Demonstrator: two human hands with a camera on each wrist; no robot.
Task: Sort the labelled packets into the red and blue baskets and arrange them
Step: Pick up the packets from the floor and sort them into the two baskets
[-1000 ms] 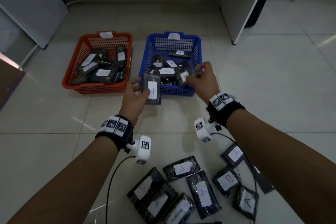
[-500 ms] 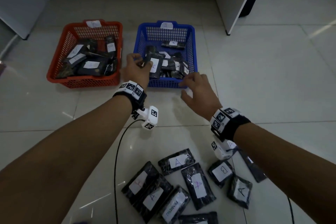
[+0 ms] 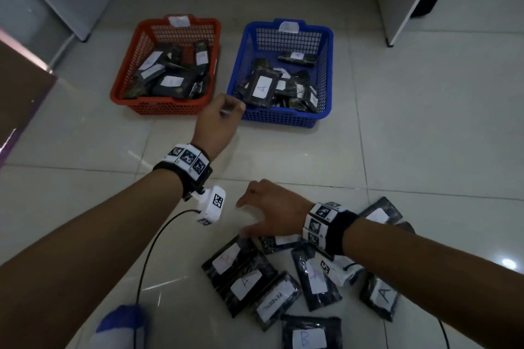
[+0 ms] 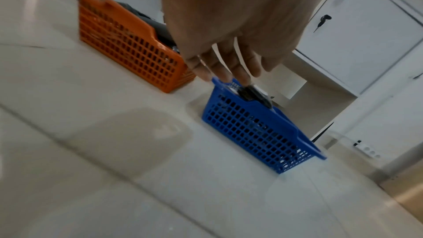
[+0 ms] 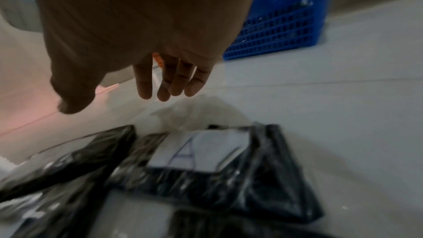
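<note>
Two baskets sit side by side on the tiled floor (image 3: 411,150) at 12 o'clock: the red basket (image 3: 167,106) on the left, the blue basket (image 3: 286,119) on the right. Each carries a white tag on its far rim, the writing too blurred to read.

In the blue basket a black packet (image 3: 262,87) lies on top of the others near the front-left corner, its long axis running roughly 12 to 6, with a white label reading "A". The red basket holds dark packets with white labels I cannot read.

The left hand (image 3: 217,122) is between the two baskets at their near edge, fingers loosely extended, holding nothing.

The right hand (image 3: 273,214) hovers low at 5 o'clock, fingers spread and relaxed, empty, just over the far edge of the loose pile of packets (image 3: 283,286). Readable labels there: "A" (image 3: 245,282) on one pointing toward 1 o'clock, "A" (image 3: 384,296) at the right, "B" (image 3: 307,338) at the bottom, and printed "PEMBUNG…" (image 3: 274,303), only partly legible.
</note>
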